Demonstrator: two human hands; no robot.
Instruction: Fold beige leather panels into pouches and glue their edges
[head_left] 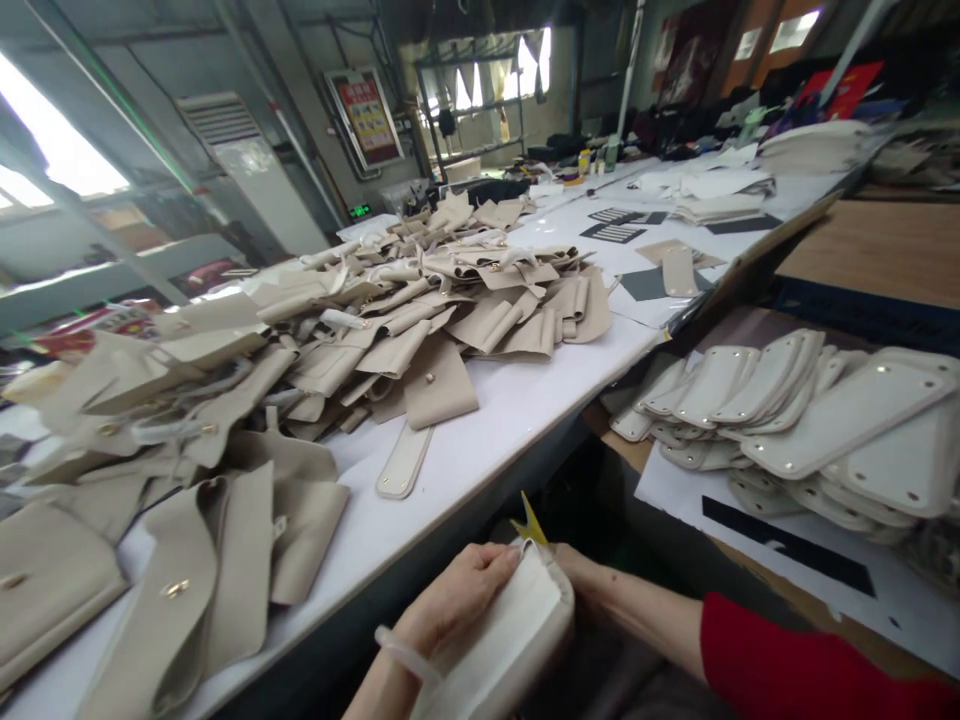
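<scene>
Left hand [474, 578] pinching pale piece [504, 640], right hand [568, 566] behind, grip hidden, panels [832, 420] stacked on white sheet [669, 488] over cardboard [621, 449]

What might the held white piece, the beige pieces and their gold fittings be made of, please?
Held piece: perhaps fabric or leatherette; matte, showing no gloss.
Beige pieces: likely leather or leatherette; smooth, low sheen, folding softly.
Fittings: probably metal; gold-toned, glinting.

Place: leather-goods workshop, by its looks | beige flap pieces [442, 380] with metal fittings heaped back from the near edge of a long white tabletop [499, 420] | riveted panels [847, 420] stacked beside its right edge | framed wall poster [369, 118], lit green sign [360, 212]
</scene>
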